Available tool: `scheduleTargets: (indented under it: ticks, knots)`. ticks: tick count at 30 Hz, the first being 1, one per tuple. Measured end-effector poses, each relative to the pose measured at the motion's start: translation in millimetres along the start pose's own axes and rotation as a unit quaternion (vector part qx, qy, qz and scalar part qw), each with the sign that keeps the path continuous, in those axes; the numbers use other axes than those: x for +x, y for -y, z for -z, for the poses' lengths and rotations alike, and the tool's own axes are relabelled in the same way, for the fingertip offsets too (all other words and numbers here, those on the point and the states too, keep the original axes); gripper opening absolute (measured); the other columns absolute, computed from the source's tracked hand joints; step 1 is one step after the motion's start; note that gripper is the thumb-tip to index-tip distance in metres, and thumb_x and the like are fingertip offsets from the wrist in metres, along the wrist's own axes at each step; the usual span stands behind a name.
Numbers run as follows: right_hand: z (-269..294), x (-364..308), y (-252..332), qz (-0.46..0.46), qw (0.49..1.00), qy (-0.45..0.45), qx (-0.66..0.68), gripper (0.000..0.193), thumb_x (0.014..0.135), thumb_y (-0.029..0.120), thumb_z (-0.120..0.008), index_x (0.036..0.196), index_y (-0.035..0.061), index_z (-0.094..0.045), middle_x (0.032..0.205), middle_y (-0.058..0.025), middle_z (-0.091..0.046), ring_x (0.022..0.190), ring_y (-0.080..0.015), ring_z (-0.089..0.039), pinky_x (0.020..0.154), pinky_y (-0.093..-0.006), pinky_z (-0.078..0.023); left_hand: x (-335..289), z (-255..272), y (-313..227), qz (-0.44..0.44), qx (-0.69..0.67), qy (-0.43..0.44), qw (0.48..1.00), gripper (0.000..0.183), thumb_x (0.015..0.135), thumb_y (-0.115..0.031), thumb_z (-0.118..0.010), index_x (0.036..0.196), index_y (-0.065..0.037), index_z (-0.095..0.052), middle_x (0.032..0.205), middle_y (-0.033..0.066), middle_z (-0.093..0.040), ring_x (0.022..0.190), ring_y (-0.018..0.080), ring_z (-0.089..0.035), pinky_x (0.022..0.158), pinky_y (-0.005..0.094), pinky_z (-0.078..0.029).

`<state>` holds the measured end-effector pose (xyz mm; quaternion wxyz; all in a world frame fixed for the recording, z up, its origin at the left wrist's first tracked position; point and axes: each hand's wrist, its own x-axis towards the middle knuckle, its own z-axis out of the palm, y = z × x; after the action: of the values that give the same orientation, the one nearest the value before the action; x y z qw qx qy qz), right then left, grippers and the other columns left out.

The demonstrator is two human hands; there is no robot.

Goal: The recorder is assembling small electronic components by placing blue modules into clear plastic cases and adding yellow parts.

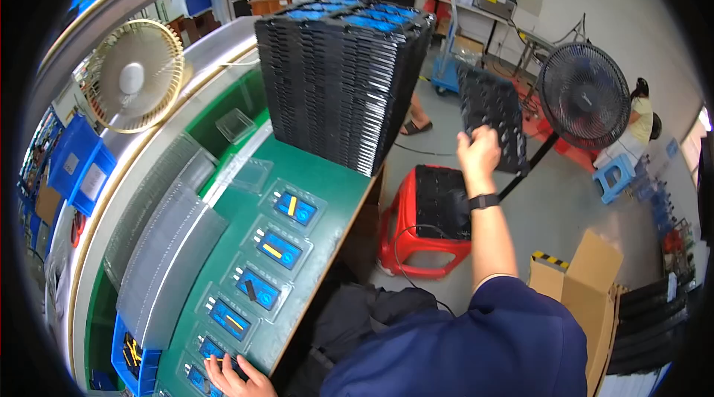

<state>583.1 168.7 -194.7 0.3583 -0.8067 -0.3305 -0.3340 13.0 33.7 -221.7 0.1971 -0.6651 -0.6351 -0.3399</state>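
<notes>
One black plastic tray (497, 116) hangs right of centre, long axis running up-frame, its lower-left edge clasped by the right hand (480, 153); bottom left, the left hand (239, 380), fingers loosely spread, covers part of a blister pack (210, 346).

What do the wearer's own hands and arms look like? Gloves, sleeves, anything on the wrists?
Right hand: no glove, plain black band at the wrist. Dark navy short sleeve ending near the elbow. Left hand: no glove; its forearm and sleeve aren't visible. No cables on either hand.
</notes>
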Motion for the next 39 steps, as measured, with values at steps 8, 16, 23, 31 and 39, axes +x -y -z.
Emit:
scheduleTargets:
  ticks: [8, 16, 23, 31, 39]
  knots:
    - [-80, -213, -35, -0.194, 0.892, 0.390, -0.118, 0.043, 0.078, 0.032, -0.076, 0.108, 0.0051, -0.059, 0.113, -0.0163, -0.062, 0.101, -0.0347, -0.065, 0.087, -0.0487, -0.049, -6, -4, 6, 0.013, 0.022, -0.008, 1.000, 0.024, 0.089, -0.022, -0.070, 0.099, 0.000, -0.069, 0.116, 0.0242, -0.062, 0.111, 0.0410, -0.058, 0.100, 0.0506, -0.045]
    - [-102, -219, -53, -0.181, 0.882, 0.426, -0.089, 0.050, 0.080, 0.035, -0.077, 0.114, 0.0050, -0.057, 0.118, -0.0177, -0.061, 0.108, -0.0338, -0.064, 0.092, -0.0485, -0.048, -18, -18, 13, 0.057, 0.016, -0.028, 0.998, 0.016, 0.092, -0.006, -0.063, 0.101, 0.006, -0.064, 0.125, 0.0223, -0.058, 0.118, 0.0403, -0.054, 0.100, 0.0483, -0.043]
    - [-101, -206, -58, -0.147, 0.883, 0.439, -0.071, 0.050, 0.079, 0.038, -0.080, 0.110, 0.0020, -0.062, 0.113, -0.0214, -0.067, 0.105, -0.0370, -0.066, 0.089, -0.0488, -0.054, -16, -19, 7, 0.074, -0.009, -0.038, 0.996, 0.007, 0.086, -0.001, -0.065, 0.092, 0.004, -0.065, 0.117, 0.0234, -0.061, 0.112, 0.0399, -0.057, 0.096, 0.0471, -0.045]
    - [-95, -197, -59, -0.117, 0.875, 0.469, -0.016, 0.048, 0.081, 0.028, -0.080, 0.106, -0.0077, -0.062, 0.110, -0.0290, -0.067, 0.104, -0.0423, -0.066, 0.088, -0.0480, -0.053, -11, -12, 0, 0.068, -0.019, -0.111, 0.991, 0.006, 0.079, -0.001, -0.070, 0.082, 0.001, -0.065, 0.103, 0.0195, -0.063, 0.101, 0.0382, -0.060, 0.088, 0.0454, -0.049]
    - [-99, -199, -62, -0.120, 0.868, 0.481, -0.031, 0.049, 0.084, 0.034, -0.076, 0.112, -0.0035, -0.062, 0.113, -0.0256, -0.067, 0.105, -0.0415, -0.065, 0.088, -0.0483, -0.052, -12, -11, -2, 0.101, -0.008, -0.085, 0.991, 0.008, 0.077, -0.003, -0.071, 0.080, 0.001, -0.065, 0.101, 0.0189, -0.062, 0.099, 0.0357, -0.060, 0.087, 0.0439, -0.048]
